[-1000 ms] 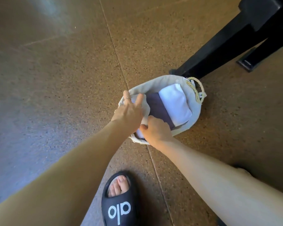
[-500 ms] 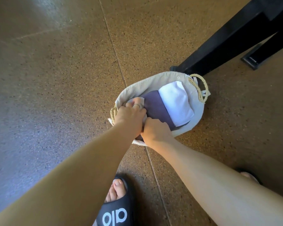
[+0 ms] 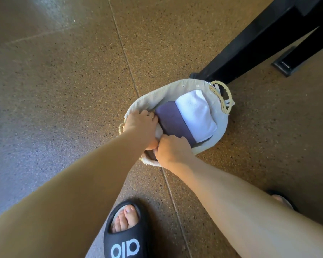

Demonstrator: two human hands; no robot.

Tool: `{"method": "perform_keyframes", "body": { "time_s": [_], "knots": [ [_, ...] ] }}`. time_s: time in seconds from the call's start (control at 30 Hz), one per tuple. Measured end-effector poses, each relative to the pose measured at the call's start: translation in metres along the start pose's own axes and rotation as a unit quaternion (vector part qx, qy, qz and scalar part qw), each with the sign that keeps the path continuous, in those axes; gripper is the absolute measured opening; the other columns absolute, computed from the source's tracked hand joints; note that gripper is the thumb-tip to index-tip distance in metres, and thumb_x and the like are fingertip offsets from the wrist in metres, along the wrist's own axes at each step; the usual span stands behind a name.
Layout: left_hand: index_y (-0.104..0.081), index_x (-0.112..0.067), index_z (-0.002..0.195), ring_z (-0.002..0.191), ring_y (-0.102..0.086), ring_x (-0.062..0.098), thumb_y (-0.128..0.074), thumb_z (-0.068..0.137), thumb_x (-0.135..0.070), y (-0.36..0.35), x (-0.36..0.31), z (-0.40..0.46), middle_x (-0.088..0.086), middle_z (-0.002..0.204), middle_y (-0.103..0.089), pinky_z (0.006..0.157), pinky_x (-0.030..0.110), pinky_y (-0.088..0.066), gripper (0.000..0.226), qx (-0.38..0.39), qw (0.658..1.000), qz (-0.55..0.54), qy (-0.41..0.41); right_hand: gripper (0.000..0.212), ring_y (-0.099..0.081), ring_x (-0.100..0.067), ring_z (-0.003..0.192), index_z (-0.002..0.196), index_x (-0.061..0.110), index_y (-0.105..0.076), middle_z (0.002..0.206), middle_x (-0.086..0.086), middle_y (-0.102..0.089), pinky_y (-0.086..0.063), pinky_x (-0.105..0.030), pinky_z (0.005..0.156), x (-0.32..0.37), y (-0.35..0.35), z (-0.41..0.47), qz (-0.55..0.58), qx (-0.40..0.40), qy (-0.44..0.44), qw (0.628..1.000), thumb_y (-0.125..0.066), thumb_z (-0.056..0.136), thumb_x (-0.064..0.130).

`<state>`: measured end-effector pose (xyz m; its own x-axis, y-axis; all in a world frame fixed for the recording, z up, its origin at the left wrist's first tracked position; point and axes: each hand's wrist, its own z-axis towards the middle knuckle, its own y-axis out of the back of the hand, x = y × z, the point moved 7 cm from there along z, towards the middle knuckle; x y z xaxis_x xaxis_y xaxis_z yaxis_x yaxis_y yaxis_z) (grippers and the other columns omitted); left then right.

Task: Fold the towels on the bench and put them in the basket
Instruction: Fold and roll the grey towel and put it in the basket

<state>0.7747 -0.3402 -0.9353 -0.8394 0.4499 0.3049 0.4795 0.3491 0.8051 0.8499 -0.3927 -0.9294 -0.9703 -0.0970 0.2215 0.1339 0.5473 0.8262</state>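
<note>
An oval fabric-lined basket (image 3: pixel 168 90) stands on the floor. A folded white towel (image 3: pixel 196 112) lies at its far right end, with a folded purple towel (image 3: pixel 173 120) beside it. At the near left end a second white towel (image 3: pixel 159 133) shows only as a sliver between my hands. My left hand (image 3: pixel 141 125) lies over this towel with its fingers bent down into the basket along the purple towel's edge. My right hand (image 3: pixel 172 149) curls over the towel's near end at the rim. Both sets of fingertips are hidden.
The black bench leg (image 3: pixel 250 43) touches the floor just behind the basket, and a second black foot (image 3: pixel 285 64) stands further right. My black slipper (image 3: pixel 127 235) is planted in front of the basket and my other foot (image 3: pixel 282 200) at the right. Brown speckled floor surrounds everything.
My left hand's fingers lay straight on the white towel, then bent and pushed down into the basket, covering most of it. The right hand stayed at the near rim.
</note>
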Motion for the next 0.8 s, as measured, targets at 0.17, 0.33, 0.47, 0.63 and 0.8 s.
{"method": "perform_keyframes", "body": {
  "time_s": [0.17,0.33,0.47,0.63,0.8],
  "knots": [
    [-0.035,-0.016,0.144,0.132,-0.040,0.022,-0.049,0.089,-0.052,0.000,-0.005,0.002,0.001,0.145,-0.046,0.100,0.034,-0.038,0.067,-0.036,0.999,-0.027,-0.016,0.039,-0.062,-0.026,0.111,0.119,0.012,-0.064,0.120,-0.008,-0.067,-0.039,-0.034,0.089,0.001,0.001,-0.001,-0.025,-0.025,0.008,0.999,-0.048,0.102,0.043],
    [-0.009,-0.016,0.146,0.126,-0.045,0.024,-0.058,0.085,-0.051,-0.001,-0.002,0.001,0.004,0.136,-0.053,0.095,0.034,-0.040,0.086,-0.077,0.996,-0.042,-0.008,0.051,-0.048,-0.029,0.119,0.130,0.012,-0.059,0.128,-0.014,-0.052,-0.044,-0.037,0.091,0.001,-0.010,0.009,-0.071,0.019,0.000,0.997,-0.041,0.103,0.050],
    [0.011,-0.028,0.155,0.128,-0.043,0.025,-0.051,0.089,-0.058,-0.005,-0.005,0.002,0.005,0.140,-0.049,0.101,0.035,-0.042,0.095,-0.079,0.996,-0.036,-0.030,0.051,-0.054,-0.030,0.114,0.125,0.009,-0.059,0.124,-0.015,-0.059,-0.048,-0.038,0.089,0.000,-0.016,0.009,-0.038,0.026,0.010,0.999,-0.044,0.100,0.051],
    [0.001,-0.023,0.154,0.125,-0.047,0.027,-0.051,0.093,-0.049,-0.001,-0.004,0.003,0.007,0.137,-0.051,0.088,0.037,-0.048,0.085,-0.089,0.995,-0.047,-0.015,0.042,-0.061,-0.029,0.106,0.127,0.008,-0.048,0.115,-0.012,-0.062,-0.049,-0.037,0.081,0.004,0.008,-0.011,-0.041,-0.100,0.034,0.994,-0.054,0.097,0.036],
    [-0.018,-0.021,0.140,0.116,-0.051,0.029,-0.060,0.090,-0.045,0.010,-0.008,0.003,0.010,0.133,-0.040,0.072,0.035,-0.039,0.069,-0.058,0.996,-0.067,0.017,0.034,-0.055,-0.029,0.110,0.125,0.012,-0.058,0.118,-0.011,-0.058,-0.044,-0.037,0.087,0.000,0.011,-0.012,-0.048,-0.102,0.024,0.993,-0.053,0.098,0.032]
  ]
}}
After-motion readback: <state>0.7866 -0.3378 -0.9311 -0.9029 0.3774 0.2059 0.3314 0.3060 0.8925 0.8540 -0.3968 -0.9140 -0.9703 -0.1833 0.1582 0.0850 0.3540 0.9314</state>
